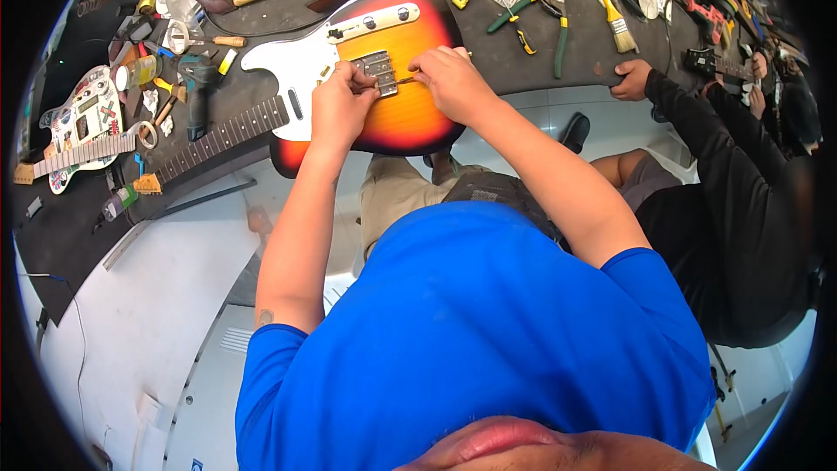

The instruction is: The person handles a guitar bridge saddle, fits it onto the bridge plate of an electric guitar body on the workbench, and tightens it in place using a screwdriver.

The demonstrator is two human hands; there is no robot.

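Observation:
A sunburst electric guitar [418,35] with a white pickguard [277,59] lies on the dark workbench, its neck [222,135] pointing lower left. My left hand [343,105] is at the near left side of the metal bridge [377,70], thumb and fingers pinched at its edge; what they hold, if anything, is hidden. My right hand [453,83] is at the bridge's right end, its fingers pinched on a thin dark tool that reaches toward the bridge. Above the bridge sits the metal control plate [375,23] with its knobs.
A stickered guitar [85,126] and a drill [199,92] lie at the left. Pliers [561,44], a brush [615,22] and cables lie at the upper right. A co-worker in black sleeves [697,126] is at the right, one hand [631,81] at the bench edge.

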